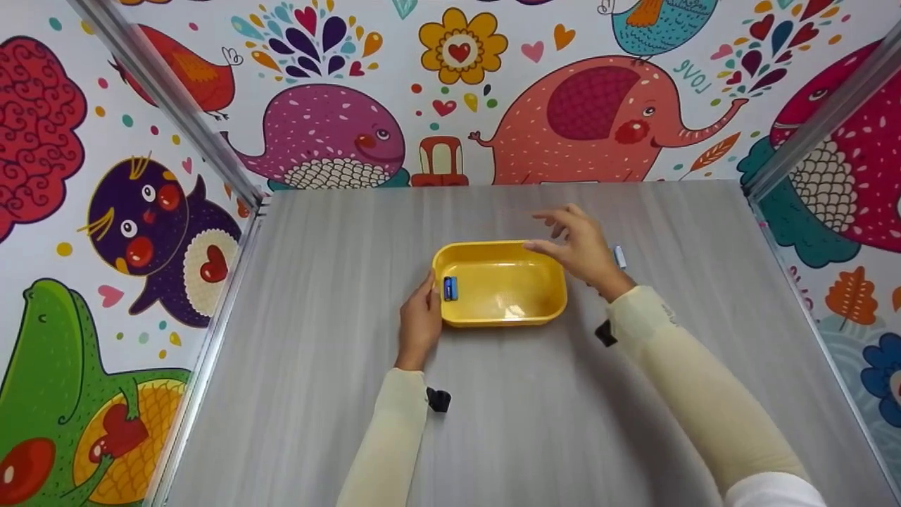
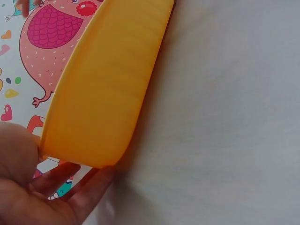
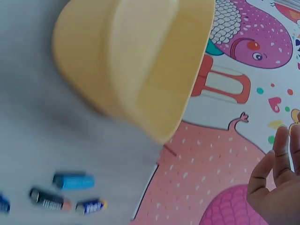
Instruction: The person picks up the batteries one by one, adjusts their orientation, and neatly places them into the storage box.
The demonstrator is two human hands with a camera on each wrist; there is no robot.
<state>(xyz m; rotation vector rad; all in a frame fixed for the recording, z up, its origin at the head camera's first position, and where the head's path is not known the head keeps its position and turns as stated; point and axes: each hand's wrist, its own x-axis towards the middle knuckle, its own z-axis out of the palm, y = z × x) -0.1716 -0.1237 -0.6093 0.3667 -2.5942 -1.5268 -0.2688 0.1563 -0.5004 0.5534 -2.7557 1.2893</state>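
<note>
A yellow plastic tub [image 1: 503,318] stands on the grey table in the head view. Small blue batteries [image 1: 450,288] lie inside it, against the left end. My left hand [image 1: 420,325] grips that end, with thumb at the rim and fingertips on the outer wall [image 2: 93,103] in the left wrist view. Over the tub's far right corner hovers my right hand [image 1: 583,250], its fingers loosely bent and holding nothing. Several batteries, one of them light blue [image 3: 75,181], lie on the table beside the tub in the right wrist view. My right hand mostly hides these in the head view.
The grey tabletop [image 1: 317,282] spreads around the tub. A printed wall [image 1: 450,105] with cartoon animals rises behind it, and more printed panels stand at both sides. Metal posts [image 1: 809,120] mark the corners.
</note>
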